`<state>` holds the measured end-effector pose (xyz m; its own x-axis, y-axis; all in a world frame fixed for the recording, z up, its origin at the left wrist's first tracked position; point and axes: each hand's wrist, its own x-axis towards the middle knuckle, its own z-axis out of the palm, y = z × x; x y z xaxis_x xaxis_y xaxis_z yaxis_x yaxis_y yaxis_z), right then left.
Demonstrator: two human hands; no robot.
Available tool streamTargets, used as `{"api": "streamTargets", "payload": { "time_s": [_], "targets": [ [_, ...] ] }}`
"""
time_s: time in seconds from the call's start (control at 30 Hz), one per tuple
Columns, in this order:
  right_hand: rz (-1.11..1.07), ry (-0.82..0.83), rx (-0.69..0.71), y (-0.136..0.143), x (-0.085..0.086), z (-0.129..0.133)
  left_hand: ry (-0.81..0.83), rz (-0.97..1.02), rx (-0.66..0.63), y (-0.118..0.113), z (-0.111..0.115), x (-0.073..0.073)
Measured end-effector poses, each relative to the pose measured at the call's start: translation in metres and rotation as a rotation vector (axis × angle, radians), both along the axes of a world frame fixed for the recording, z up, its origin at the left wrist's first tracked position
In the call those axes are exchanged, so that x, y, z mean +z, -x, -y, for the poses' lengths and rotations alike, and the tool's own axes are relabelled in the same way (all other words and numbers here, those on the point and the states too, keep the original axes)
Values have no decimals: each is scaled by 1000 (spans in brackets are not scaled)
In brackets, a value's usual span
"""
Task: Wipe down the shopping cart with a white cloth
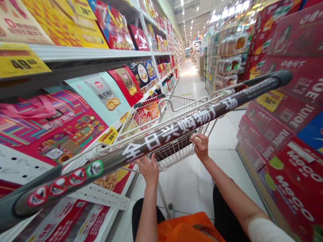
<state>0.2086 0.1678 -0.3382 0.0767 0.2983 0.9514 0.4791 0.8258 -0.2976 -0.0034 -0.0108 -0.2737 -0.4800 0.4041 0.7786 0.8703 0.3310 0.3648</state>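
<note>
Cart (174, 131) near shelf edge (145, 96), aisle (188, 79) ahead

Bright orange out front, black below, and a flash of white at the elbow!
And here's the outfit: a vivid orange garment (188, 227) fills the lap, its front edge softly creased; plain black legwear (224, 215) covers both legs, look, one dark patch either side of that orange. Up the right arm, a white sleeve (264, 230) stops around the elbow, forearm bare below it, and both hands (148, 169) are bare too!
</note>
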Motion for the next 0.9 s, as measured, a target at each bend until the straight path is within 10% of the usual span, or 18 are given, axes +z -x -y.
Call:
{"api": "streamTargets", "payload": {
  "time_s": [0.13,0.4,0.63,0.9],
  "targets": [
    [121,75,90,-8,-20,7,-9,1,3,2,-1,-1],
    [-78,78,-19,-18,8,-16,-19,15,6,4,-3,-2],
    [128,151,37,-26,-35,-12,-29,3,11,6,-3,-3],
    [-106,74,-168,-38,11,-41,-15,-19,-12,4,-3,2]
  ]
}}
